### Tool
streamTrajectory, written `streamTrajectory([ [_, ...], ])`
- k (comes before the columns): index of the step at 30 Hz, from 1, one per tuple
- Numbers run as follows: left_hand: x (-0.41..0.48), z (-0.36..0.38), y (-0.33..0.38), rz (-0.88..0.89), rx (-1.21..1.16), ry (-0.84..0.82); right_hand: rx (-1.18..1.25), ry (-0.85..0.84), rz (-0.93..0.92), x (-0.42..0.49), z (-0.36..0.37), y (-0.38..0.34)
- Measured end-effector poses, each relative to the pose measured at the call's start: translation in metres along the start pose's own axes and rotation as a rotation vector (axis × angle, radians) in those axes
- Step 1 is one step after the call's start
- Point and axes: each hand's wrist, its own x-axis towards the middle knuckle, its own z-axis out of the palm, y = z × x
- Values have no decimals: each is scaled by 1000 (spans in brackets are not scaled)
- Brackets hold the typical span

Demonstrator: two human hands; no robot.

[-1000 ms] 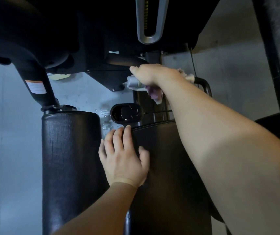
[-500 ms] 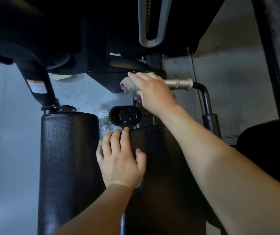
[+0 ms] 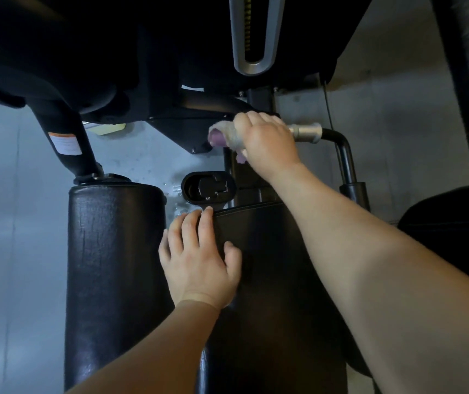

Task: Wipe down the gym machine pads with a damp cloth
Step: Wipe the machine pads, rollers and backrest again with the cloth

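My right hand (image 3: 267,139) grips a pale and purple cloth (image 3: 223,135) wrapped round the end of a metal handle bar (image 3: 305,133) on the gym machine. The cloth sticks out to the left of my fingers. My left hand (image 3: 199,261) rests flat, fingers spread, on the top edge of a black seat pad (image 3: 270,280) in the middle. A second black pad (image 3: 114,265), a long roll, stands just left of that hand.
A black adjustment latch (image 3: 207,188) sits just above my left fingertips. The machine's dark frame (image 3: 142,52) with a silver slotted guide (image 3: 256,32) fills the top. Another dark pad (image 3: 455,223) lies at the right. Wet spots show on the grey floor (image 3: 14,223).
My right hand slid the cloth leftward along the handle bar, uncovering its silver collar. My left hand has stayed on the seat pad.
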Motion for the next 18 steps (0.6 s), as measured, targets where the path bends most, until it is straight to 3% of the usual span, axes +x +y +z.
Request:
streamTrajectory([
  [4, 1, 0, 2, 5, -13, 16, -120, 67, 154, -29, -1, 49],
  [11, 0, -1, 0, 4, -18, 10, 20, -110, 371, -62, -27, 62],
  [14, -1, 1, 1, 8, -18, 27, 240, -128, 440, -88, -30, 46],
  [18, -2, 1, 2, -2, -15, 28, 557, 47, 511, -137, -33, 25],
])
